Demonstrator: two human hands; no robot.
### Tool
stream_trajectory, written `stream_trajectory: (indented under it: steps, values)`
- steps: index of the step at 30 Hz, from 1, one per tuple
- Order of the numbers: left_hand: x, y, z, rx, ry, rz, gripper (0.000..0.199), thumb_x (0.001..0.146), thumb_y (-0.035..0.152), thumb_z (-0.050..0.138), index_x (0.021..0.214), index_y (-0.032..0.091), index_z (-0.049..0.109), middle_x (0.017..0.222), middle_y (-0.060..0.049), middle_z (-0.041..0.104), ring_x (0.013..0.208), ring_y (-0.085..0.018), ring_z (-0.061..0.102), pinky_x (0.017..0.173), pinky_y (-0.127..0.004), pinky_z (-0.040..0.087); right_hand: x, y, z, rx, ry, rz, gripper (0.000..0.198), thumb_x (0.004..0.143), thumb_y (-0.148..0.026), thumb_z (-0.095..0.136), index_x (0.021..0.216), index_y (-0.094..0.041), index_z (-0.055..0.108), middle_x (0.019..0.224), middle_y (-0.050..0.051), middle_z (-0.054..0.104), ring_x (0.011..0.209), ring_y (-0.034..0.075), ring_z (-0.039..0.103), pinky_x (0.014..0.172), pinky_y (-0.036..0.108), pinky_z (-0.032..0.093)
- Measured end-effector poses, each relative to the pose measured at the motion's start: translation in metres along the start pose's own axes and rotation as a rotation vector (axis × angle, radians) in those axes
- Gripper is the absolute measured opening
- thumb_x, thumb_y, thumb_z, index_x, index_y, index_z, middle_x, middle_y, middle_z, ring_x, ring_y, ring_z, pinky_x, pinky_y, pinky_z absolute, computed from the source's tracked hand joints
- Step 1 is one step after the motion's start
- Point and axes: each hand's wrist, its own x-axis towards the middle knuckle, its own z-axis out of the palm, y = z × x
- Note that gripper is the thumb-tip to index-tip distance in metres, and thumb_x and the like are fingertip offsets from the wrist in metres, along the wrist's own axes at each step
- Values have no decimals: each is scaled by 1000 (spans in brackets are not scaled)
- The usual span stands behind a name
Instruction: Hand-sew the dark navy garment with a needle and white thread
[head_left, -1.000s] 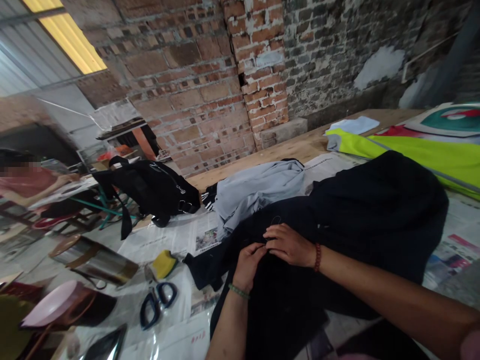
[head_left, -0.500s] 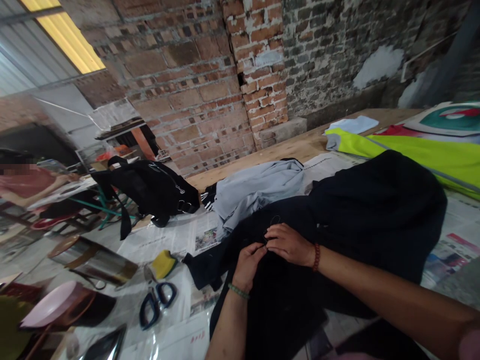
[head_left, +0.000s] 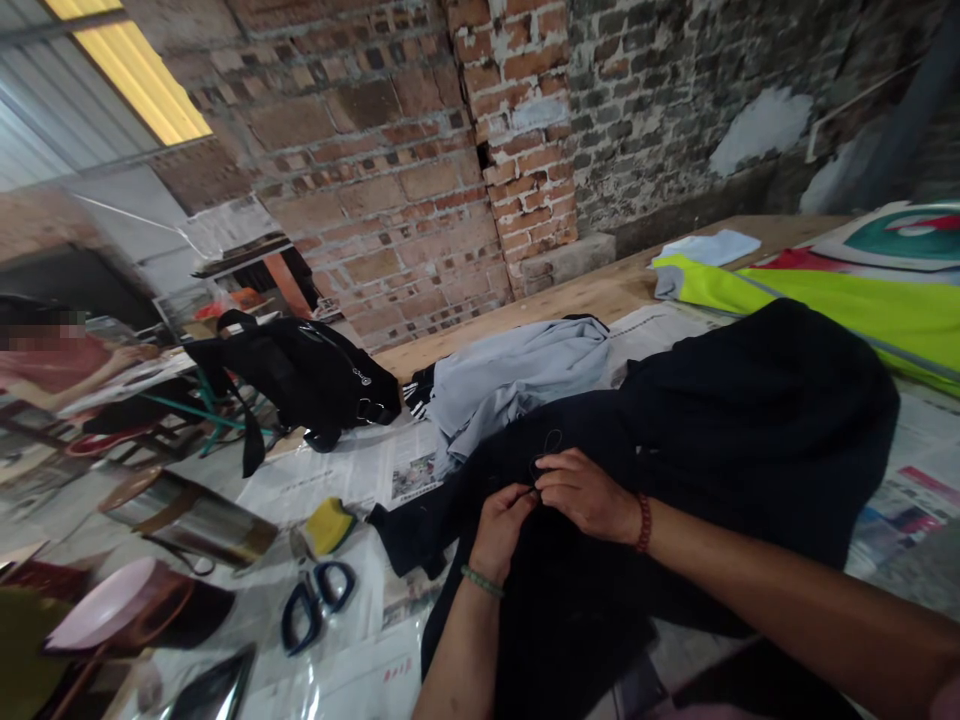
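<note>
A dark navy garment [head_left: 757,400] lies bunched across the table in front of me. My left hand [head_left: 504,525], with a green bead bracelet at the wrist, pinches a bit of the dark cloth. Right beside it, my right hand [head_left: 589,493] has its fingertips closed at the same spot, the two hands nearly touching. A thin loop of thread [head_left: 553,440] stands out above my right fingers. Whether a needle is between those fingertips is too small to make out.
Blue-handled scissors [head_left: 316,600], a yellow sponge [head_left: 330,525], a steel flask [head_left: 191,515] and a phone [head_left: 210,690] lie to the left. Behind are a black bag [head_left: 307,380], a grey garment [head_left: 517,370], a hi-vis garment [head_left: 825,300] and an iron [head_left: 900,238]. Another person [head_left: 52,360] sits far left.
Both hands stay together at the same place on the dark cloth, with only a very slight shift of the right fingers. The view has moved a little.
</note>
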Motion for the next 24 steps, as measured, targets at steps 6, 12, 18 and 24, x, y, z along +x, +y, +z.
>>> stream_trajectory:
  steps: [6, 12, 18, 24]
  values:
    - [2, -2, -1, 20, 65, -8, 19, 59, 31, 68, 69, 15, 66, 56, 2, 59, 51, -10, 48, 50, -20, 34, 12, -9, -11, 260, 6, 205, 14, 86, -23, 39, 84, -19, 53, 92, 6, 64, 91, 16, 58, 81, 34, 42]
    - [0, 1, -1, 27, 29, -22, 23, 58, 33, 70, 71, 14, 67, 58, 1, 60, 52, -10, 49, 52, -20, 35, 50, 4, -20, 1189, -41, 904, 14, 85, -31, 39, 82, -18, 40, 68, -1, 59, 44, 8, 57, 39, 18, 41]
    - [0, 1, -3, 0, 29, -51, 21, 59, 33, 70, 70, 15, 66, 61, 2, 62, 54, -10, 52, 54, -21, 38, 77, 45, -20, 1578, -152, 1176, 8, 86, -17, 39, 83, -15, 46, 60, -2, 57, 54, 10, 62, 49, 22, 50]
    - [0, 0, -3, -32, 22, -87, 22, 58, 34, 70, 70, 16, 66, 59, 2, 63, 52, -11, 54, 52, -22, 39, 93, 69, -10, 1088, 39, 944, 11, 85, -21, 41, 77, -16, 46, 67, 1, 61, 66, 11, 63, 64, 27, 52]
